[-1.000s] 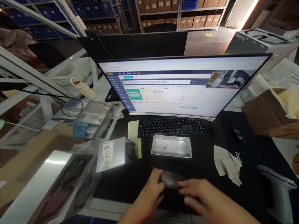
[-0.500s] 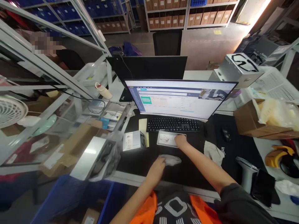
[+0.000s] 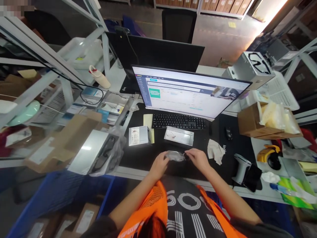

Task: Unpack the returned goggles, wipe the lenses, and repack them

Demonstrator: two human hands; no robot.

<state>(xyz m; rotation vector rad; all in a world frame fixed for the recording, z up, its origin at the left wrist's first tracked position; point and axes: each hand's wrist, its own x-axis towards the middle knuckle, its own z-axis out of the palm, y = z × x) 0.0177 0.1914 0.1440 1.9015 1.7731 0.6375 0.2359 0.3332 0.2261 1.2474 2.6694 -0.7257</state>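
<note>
I hold a small grey object wrapped in clear crinkled plastic (image 3: pixel 175 155) between both hands, just above the black mat on the worktop (image 3: pixel 148 155), near the front edge. My left hand (image 3: pixel 159 163) pinches its left end with fingers curled close; my right hand (image 3: pixel 197 158) pinches the right end, fingers narrow around the wrap. What the object is under the plastic is too blurred for me to tell.

Half a second ago my right hand was stretched far forward at the shallow silver metal tray (image 3: pixel 179 136), while my left alone pressed the wrapped piece onto the mat. Now the right hand has come back to the near side and joined the left, and the piece is lifted slightly between them. I judge this means the work has turned from the tray to the wrapped piece itself, which both hands now grip.

The tray sits just beyond my hands, in front of the black keyboard (image 3: pixel 178 121) and the wide lit monitor (image 3: pixel 188 94). A small grey box with a white label (image 3: pixel 138 135) stands left of the tray. A crumpled pale cloth (image 3: pixel 216 151) lies right of my right hand, and a grey handheld scanner (image 3: pixel 240 168) stands further right.
</note>
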